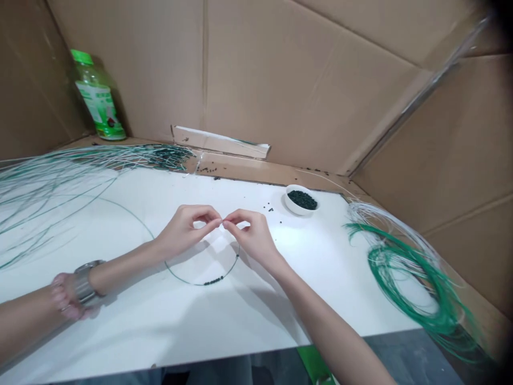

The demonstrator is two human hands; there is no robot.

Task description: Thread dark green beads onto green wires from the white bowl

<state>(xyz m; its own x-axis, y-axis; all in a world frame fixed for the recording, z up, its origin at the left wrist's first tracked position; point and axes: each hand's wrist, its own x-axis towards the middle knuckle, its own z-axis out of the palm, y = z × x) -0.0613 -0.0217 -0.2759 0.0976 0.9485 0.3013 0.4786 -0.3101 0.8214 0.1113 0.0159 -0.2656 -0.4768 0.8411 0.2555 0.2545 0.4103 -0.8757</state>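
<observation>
Over the white board (pixel 132 315), my left hand (pixel 190 227) and my right hand (pixel 250 230) meet fingertip to fingertip. Both are closed in a pinch. A thin green wire (pixel 176 277) hangs from the right fingers, curves below both hands and passes under my left wrist toward the left. Several small dark beads (pixel 214 280) sit in a row on its lowest part, and a single bead (pixel 238 255) is higher up near my right hand. Whatever the left fingertips hold is too small to make out.
Behind my right hand stands a white bowl (pixel 301 200) of dark beads, with loose beads beside it. A bundle of beaded wires (pixel 168 156) lies at left, coiled green wire (pixel 441 299) at right. A green bottle (pixel 98 99) stands against the cardboard wall (pixel 280 69).
</observation>
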